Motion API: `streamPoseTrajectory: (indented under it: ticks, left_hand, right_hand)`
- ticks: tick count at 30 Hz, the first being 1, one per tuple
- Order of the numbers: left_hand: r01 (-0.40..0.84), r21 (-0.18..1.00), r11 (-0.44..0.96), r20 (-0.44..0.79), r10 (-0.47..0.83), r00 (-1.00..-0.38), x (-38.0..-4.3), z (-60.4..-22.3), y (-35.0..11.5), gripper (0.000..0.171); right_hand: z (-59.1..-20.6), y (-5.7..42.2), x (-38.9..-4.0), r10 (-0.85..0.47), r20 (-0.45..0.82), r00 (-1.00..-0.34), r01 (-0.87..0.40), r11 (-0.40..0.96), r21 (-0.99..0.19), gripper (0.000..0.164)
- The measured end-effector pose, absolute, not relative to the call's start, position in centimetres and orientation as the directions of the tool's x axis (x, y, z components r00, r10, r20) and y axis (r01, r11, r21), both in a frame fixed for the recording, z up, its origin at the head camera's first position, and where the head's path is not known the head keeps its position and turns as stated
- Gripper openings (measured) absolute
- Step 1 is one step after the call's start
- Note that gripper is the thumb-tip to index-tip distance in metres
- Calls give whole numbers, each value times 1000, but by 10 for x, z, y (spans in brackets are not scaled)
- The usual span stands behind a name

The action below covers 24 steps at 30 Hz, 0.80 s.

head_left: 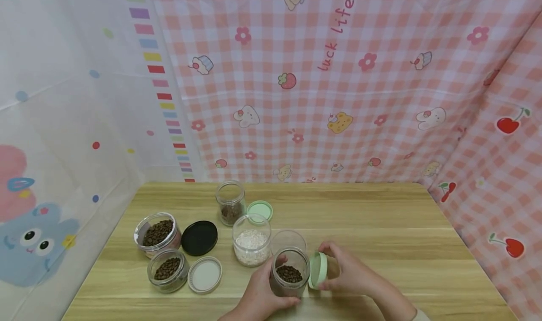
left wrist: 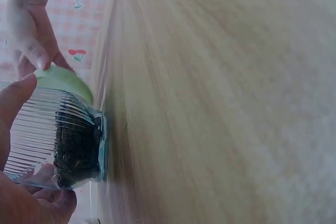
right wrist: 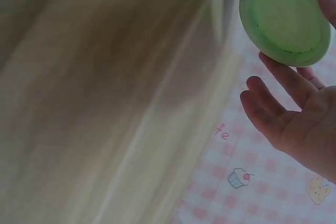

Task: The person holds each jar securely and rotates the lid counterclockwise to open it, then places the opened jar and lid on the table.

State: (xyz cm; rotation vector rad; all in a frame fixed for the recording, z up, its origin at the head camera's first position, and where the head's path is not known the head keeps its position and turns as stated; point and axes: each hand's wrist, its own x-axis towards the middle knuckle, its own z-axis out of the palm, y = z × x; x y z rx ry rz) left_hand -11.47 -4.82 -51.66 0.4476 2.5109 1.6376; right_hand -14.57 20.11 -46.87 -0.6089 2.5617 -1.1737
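My left hand (head_left: 260, 290) grips a ribbed clear glass jar (left wrist: 37, 129) round its side, near the table's front. The jar's mouth is uncovered, and dark brown coffee beans (head_left: 289, 274) fill its bottom. Just right of the jar, my right hand (head_left: 349, 271) pinches a pale green lid (head_left: 317, 270) by its edge between thumb and fingers. That lid stands tilted on its side, its hollow inner face showing in the right wrist view. Behind the gripped jar is a clear round container (head_left: 289, 236), partly hidden by it.
Left of my hands stand a jar of white flakes (head_left: 252, 248) and two jars of brown beans (head_left: 158, 231) (head_left: 167, 269). A glass jar (head_left: 230, 201) stands farther back beside another green lid (head_left: 259, 211). A black lid (head_left: 199, 237) and a white lid (head_left: 205, 275) lie on the wooden table (head_left: 381, 208).
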Motion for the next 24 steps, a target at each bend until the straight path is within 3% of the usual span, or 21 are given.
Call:
streamPoseTrajectory:
  ticks: [5, 12, 18, 24]
  left_hand:
    - [171, 911, 374, 52, 307, -950, -115, -516, -48, 85]
    - [179, 904, 387, 58, 305, -951, -115, -515, -48, 86]
    - [165, 904, 393, 43, 303, -952, -116, -514, -47, 87]
    - [154, 897, 414, 23, 304, -952, -114, -513, -47, 96]
  right_hand:
    - [-473, 203, -143, -443, -108, -890, -240, 656, -716, 75]
    - [-484, 199, -138, -408, -149, -901, -255, 774, -579, 95]
    - [-493, 193, -137, -494, -125, -861, -401, 808, -432, 89]
    - [-491, 188, -132, -492, -102, -865, -406, 803, -436, 91]
